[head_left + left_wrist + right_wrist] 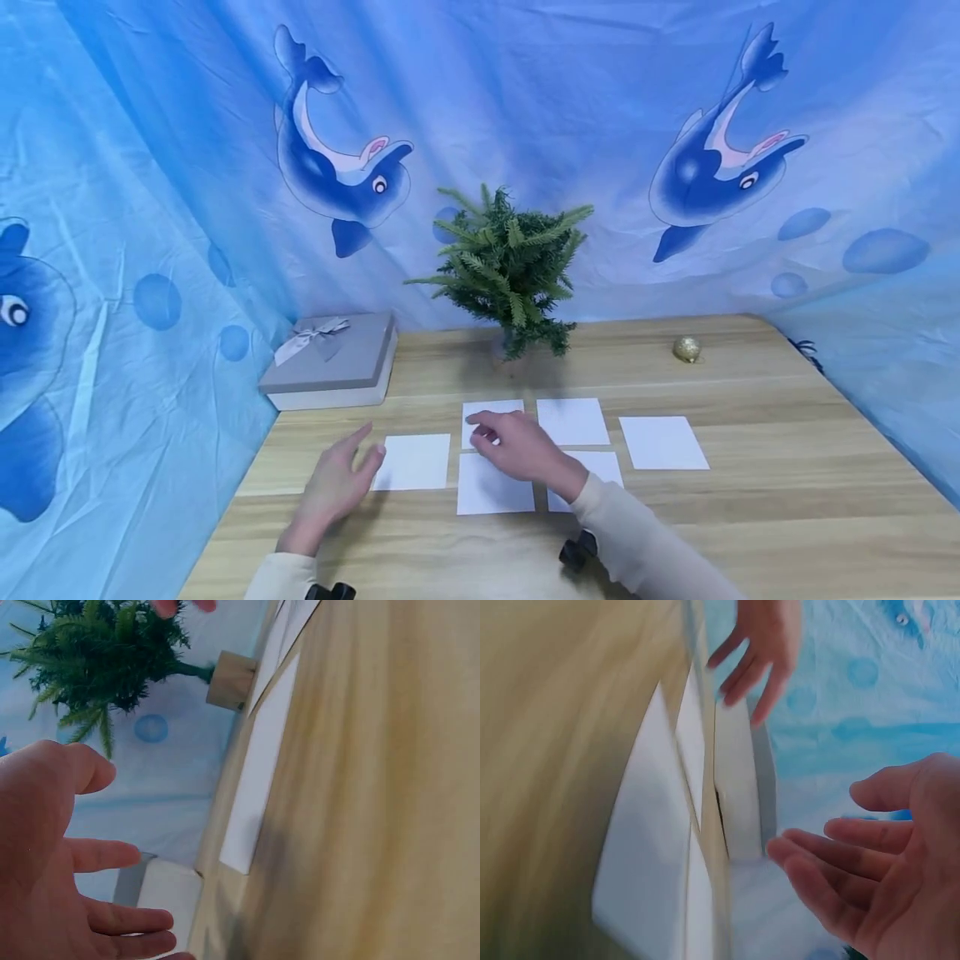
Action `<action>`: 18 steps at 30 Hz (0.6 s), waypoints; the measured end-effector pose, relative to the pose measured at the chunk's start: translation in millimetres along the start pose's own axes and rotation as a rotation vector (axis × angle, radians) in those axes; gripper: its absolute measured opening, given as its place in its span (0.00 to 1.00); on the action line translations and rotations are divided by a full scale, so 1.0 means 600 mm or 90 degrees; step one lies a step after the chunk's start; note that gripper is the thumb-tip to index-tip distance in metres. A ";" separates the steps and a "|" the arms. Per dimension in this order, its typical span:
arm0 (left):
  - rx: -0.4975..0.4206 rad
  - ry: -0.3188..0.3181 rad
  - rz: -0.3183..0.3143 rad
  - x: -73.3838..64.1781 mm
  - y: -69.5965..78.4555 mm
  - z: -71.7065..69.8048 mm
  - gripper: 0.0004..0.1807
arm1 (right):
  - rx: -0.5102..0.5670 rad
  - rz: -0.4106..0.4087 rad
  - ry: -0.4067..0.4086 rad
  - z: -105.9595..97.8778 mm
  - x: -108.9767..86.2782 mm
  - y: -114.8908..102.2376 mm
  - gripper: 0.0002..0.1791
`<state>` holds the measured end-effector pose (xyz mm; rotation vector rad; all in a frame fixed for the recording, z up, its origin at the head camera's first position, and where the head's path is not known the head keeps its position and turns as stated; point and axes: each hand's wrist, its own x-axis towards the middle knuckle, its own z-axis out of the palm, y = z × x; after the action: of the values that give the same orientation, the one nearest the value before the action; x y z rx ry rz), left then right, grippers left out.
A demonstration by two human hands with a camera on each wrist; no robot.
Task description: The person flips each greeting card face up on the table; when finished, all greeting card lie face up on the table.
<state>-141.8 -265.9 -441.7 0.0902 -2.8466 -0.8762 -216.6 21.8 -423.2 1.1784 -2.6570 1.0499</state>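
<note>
My left hand (339,482) hovers over the table beside the leftmost white paper square (414,462), its fingers spread and holding nothing. Above the middle squares is my right hand (516,442), with fingers loosely bent and nothing between them; the right wrist view shows the thumb apart from the fingers. It partly covers a back square (491,408) and a front square (491,492). Another back square (573,421) and a front one (600,467), partly behind the right forearm, lie beside these. A separate square (663,443) is at the right.
A small artificial pine tree (510,258) in a wooden pot (231,680) stands at the back. A grey-lidded gift box (330,367) with a silver bow is at the back left. A gold glitter ball (686,349) sits at the back right. Blue dolphin-printed cloth (525,100) hangs behind the table (787,517).
</note>
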 end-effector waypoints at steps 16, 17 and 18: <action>0.075 0.026 -0.025 -0.018 0.016 0.053 0.29 | 0.403 0.208 -0.144 0.065 0.019 -0.024 0.20; 0.081 0.031 -0.022 -0.019 0.017 0.054 0.28 | 0.400 0.212 -0.146 0.067 0.018 -0.026 0.20; 0.080 0.035 -0.021 -0.021 0.016 0.056 0.27 | 0.398 0.217 -0.149 0.069 0.017 -0.027 0.20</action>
<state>-135.3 -238.0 -465.0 0.1744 -2.8542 -0.6901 -203.9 -17.4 -443.1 0.9716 -2.8645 2.0270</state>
